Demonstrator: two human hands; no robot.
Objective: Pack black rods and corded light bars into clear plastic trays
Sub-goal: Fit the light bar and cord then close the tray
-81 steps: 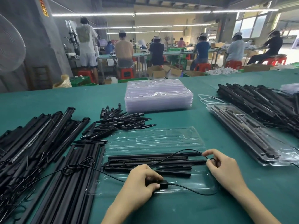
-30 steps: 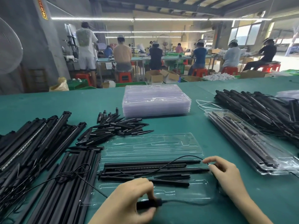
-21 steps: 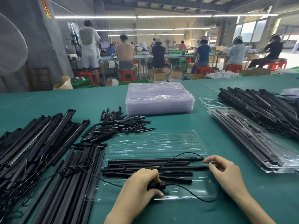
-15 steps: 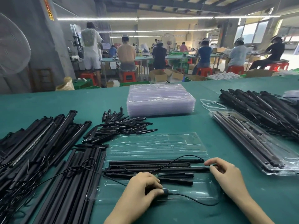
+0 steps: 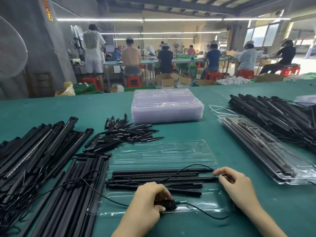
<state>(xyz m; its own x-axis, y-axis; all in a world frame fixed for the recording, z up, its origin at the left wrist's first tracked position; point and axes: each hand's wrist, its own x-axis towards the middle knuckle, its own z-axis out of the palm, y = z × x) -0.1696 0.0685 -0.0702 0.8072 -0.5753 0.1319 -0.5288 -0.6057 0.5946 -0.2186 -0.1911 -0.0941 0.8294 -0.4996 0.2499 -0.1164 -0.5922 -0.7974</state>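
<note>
Tray (image 5: pixel 162 154) holds rods (image 5: pixel 153 178); left hand (image 5: pixel 147 207) grips plug (image 5: pixel 168 203), right hand (image 5: pixel 237 187) seemingly pinches cord (image 5: pixel 196 166).

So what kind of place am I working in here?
Most likely a factory packing line: a stack of clear trays on a green table, piles of black light bars, and workers at benches behind.
</note>
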